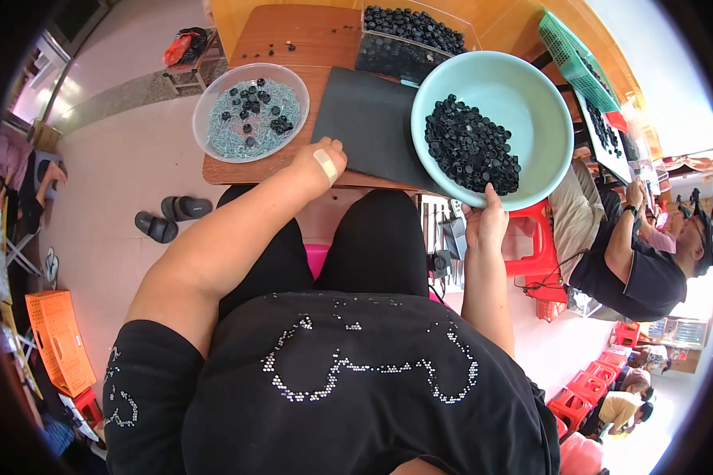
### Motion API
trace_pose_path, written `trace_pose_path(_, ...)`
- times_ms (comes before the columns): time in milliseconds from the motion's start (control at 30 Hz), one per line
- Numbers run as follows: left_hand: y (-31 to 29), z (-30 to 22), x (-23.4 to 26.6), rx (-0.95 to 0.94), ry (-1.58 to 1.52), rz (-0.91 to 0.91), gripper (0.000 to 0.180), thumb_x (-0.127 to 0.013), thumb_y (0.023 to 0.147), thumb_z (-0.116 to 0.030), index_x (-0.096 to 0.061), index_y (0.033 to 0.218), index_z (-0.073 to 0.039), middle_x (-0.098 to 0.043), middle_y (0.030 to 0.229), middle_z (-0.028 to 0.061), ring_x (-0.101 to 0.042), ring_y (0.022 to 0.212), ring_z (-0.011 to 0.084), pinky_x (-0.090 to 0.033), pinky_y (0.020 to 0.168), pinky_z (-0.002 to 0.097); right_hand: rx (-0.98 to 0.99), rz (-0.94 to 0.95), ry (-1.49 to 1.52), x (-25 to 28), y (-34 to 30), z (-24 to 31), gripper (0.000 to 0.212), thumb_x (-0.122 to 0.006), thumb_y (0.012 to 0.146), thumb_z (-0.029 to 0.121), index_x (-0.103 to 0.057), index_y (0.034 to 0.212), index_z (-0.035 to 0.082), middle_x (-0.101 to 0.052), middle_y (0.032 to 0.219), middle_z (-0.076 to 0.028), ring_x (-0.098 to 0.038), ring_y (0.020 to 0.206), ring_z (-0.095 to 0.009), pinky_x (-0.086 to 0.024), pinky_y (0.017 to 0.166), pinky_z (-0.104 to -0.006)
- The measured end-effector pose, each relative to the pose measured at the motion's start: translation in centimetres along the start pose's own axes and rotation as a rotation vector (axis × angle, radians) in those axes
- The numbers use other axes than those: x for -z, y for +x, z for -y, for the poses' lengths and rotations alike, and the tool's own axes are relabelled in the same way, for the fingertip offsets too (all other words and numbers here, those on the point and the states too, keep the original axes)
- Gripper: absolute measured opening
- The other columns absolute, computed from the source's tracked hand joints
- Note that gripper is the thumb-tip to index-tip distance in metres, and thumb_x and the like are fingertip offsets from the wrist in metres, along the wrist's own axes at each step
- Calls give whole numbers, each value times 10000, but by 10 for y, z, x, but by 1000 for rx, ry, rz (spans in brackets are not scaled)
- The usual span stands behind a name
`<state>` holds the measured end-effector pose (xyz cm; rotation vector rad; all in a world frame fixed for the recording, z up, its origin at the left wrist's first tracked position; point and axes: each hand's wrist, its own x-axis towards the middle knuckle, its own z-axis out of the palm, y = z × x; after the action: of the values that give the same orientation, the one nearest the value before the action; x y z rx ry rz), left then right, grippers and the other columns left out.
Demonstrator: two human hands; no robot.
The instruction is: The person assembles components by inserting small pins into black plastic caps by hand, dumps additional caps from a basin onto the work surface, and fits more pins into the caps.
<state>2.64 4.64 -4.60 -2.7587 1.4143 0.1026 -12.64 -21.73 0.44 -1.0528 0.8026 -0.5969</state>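
My left hand [319, 167], with a plaster on its back, rests at the table's near edge by the dark grey mat [364, 119]. Its fingers are curled in, and whatever they may hold is hidden. My right hand [487, 220] grips the near rim of a pale green basin [543, 119], thumb over the edge and fingers underneath. Many small black round caps [471, 146] lie heaped inside, toward the left and near side. Left of the mat stands a translucent bowl [201, 134] full of thin silvery pieces [230, 131], with several black caps on top.
A clear box [388, 59] of black parts stands at the back of the brown table [293, 28], where a few loose bits lie. To the right are a green basket [566, 59], a red stool [535, 245] and a seated person [638, 261]. Black slippers [186, 207] lie on the floor at left.
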Motion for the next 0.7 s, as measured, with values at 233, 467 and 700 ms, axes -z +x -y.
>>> trace_pose_path(233,-80,-23,-2,-44,-163,-212,164,-570,682,-29,-615,837,0,-543,878,114,-536,894,260,-492,756,321,97,107,-87,-16,-21,-5,270,-564,871,133,-476,1102,25,-597,892,-88,-620,671,-200,-503,445,-278)
trace_pose_path(467,-98,-35,1,-41,-204,-213,275,-583,681,-42,-605,951,10,-532,897,116,-524,912,275,-476,788,349,266,157,-456,-34,-24,-21,187,-541,864,77,-518,1011,-35,-601,818,-105,-594,600,-192,-458,392,-277)
trace_pose_path(700,-62,-20,-8,92,-519,-462,646,-638,774,-249,-392,1343,-66,-384,1307,237,-380,1207,399,-349,1004,444,303,137,-377,-43,-19,-26,206,-526,854,60,-520,1008,-77,-596,846,-148,-586,549,-195,-470,370,-274)
